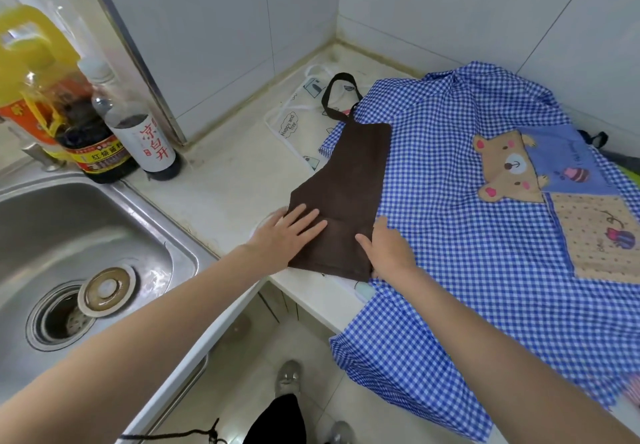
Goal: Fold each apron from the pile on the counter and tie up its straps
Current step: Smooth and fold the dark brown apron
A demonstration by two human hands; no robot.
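At the bottom of the frame, shoes on a tiled floor and a dark cord [194,436] trailing near the lower edge; it may be one of the brown apron's ties, though the view does not settle that. Above them, both forearms reach up to the counter [221,173].

The left hand [291,232] lies flat on the near left corner of the brown apron [341,197], fingers straight and spread, pressing it down. The right hand [389,251] rests at the apron's near right edge, thumb on the brown cloth; whether its other fingers pinch the edge or just lie there cannot be told. The apron sits in mid-frame, folded narrow, partly on the checked apron [467,235] and partly on a white one [294,125]. Its neck loop [337,92] lies farther back, untied.

The risk, as I judge it: the near edge sits at the counter's lip, so a careless push could slide the fold off. Dragging it may also rumple the checked apron beneath, which already hangs over the edge at lower right. The sink [86,235] and bottles [114,125] at left are close enough to catch a swung strap.
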